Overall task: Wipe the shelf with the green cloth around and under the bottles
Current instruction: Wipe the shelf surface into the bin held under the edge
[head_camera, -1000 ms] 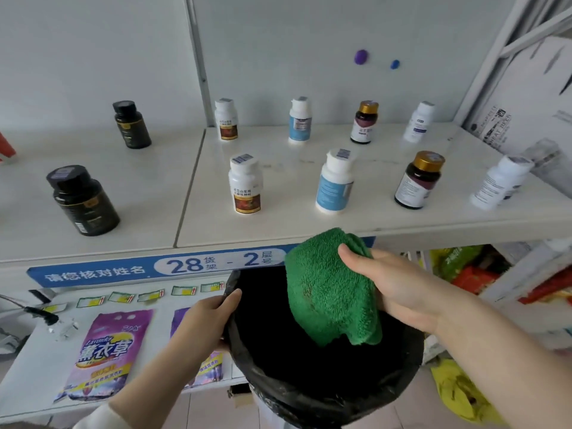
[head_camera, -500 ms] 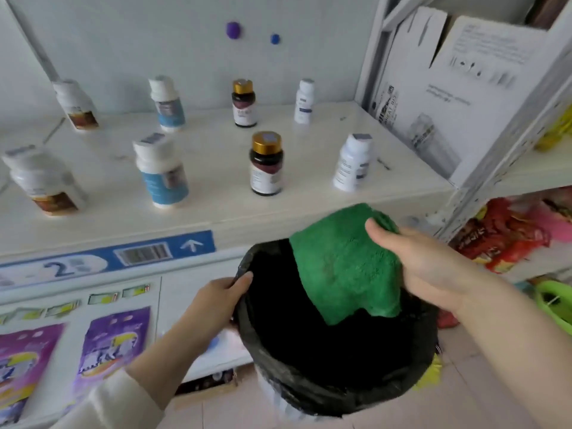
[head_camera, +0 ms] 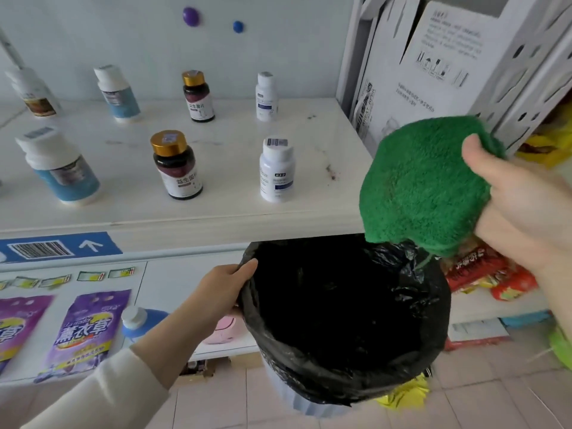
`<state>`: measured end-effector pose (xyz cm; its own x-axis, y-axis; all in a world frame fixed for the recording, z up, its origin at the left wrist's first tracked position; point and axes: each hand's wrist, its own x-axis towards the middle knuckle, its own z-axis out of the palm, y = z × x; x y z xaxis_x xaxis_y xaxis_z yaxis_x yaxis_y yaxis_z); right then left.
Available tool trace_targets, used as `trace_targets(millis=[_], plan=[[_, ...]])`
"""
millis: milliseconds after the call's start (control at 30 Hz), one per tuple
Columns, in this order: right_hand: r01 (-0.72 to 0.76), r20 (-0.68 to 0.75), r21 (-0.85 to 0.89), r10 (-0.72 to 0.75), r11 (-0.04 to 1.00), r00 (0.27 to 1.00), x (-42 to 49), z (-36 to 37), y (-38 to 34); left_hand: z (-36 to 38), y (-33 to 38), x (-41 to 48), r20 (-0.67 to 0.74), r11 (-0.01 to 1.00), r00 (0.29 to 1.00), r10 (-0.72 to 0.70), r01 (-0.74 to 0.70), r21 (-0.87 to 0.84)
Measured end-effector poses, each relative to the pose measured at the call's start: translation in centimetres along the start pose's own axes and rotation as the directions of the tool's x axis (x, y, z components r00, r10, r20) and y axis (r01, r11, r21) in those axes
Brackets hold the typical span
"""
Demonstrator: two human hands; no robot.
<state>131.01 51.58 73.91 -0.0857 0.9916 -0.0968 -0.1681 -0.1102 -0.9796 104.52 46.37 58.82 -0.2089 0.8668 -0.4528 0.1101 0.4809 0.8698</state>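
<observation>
Fluffy green cloth [head_camera: 424, 181]; glossy bin liner [head_camera: 408, 360]

Amber bottle [head_camera: 178, 168] label: 益生菌片; purple pouch [head_camera: 85, 332]: 薰衣草 (both legible)

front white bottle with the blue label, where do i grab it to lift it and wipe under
Grip the front white bottle around its white cap and shoulder, from above. It stands upright with open shelf all round, and the right hand holds the green cloth.

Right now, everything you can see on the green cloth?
The green cloth is thick, fuzzy terry, bunched into a rounded wad. The right hand holds it in the air, thumb pressed on its upper right. It hangs beyond the shelf's right front corner, lower edge over the bin's black liner rim. It touches no bottle.
</observation>
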Motion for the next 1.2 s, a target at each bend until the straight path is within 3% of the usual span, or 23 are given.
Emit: trace_targets(millis=[167, 433, 567, 700, 800, 933, 1033, 1200], plan=[[0.075, -0.073, -0.094, -0.082, 0.993, 0.994, 3.9, 2.0, -1.7, -0.4, 0.7, 0.3, 0.018, 1.0, 1.0, -0.005, 0.006, -0.029], [-0.011, -0.166, 0.071, 0.023, 0.997, 0.986, 12.9, 5.3, -1.0, -1.2, 1.2, 0.8, 0.061, 0.997, 0.997, -0.037, 0.041, -0.066], [0.014, -0.284, -0.208, -0.075, 0.978, 0.956, 19.8, 7.1, -2.0, -1.5, 1.3, 1.4, 0.062, 0.995, 0.994, -0.084, 0.087, -0.046], [-0.014, -0.379, -0.587, -0.26, 0.809, 0.888, 25.9, 9.4, -2.7, -1.4, 1.5, 1.4, 0.043, 0.989, 0.991, -0.125, 0.128, -0.076], [0.014, -0.22, -0.762, -0.279, 0.648, 0.935, 29.1, 10.6, -0.3, -1.2, 1.5, 1.5, 0.007, 0.972, 0.98, -0.2, 0.2, -0.127], [0.035, 0.012, -0.87, -0.05, 0.491, 0.999, 31.9, 10.8, 3.8, -0.9, 1.4, 1.8, -0.105, 0.977, 0.971, -0.213, 0.21, -0.044], [0.046, 0.064, -0.883, 0.022, 0.468, 0.998, 32.5, 10.8, 4.2, -0.9, 1.7, 2.0, -0.156, 0.978, 0.966, -0.208, 0.21, -0.009], [0.041, 0.107, -0.876, 0.11, 0.481, 0.988, 30.5, 9.7, 4.1, -0.7, 1.4, 1.7, -0.087, 0.967, 0.969, -0.233, 0.221, -0.126]])
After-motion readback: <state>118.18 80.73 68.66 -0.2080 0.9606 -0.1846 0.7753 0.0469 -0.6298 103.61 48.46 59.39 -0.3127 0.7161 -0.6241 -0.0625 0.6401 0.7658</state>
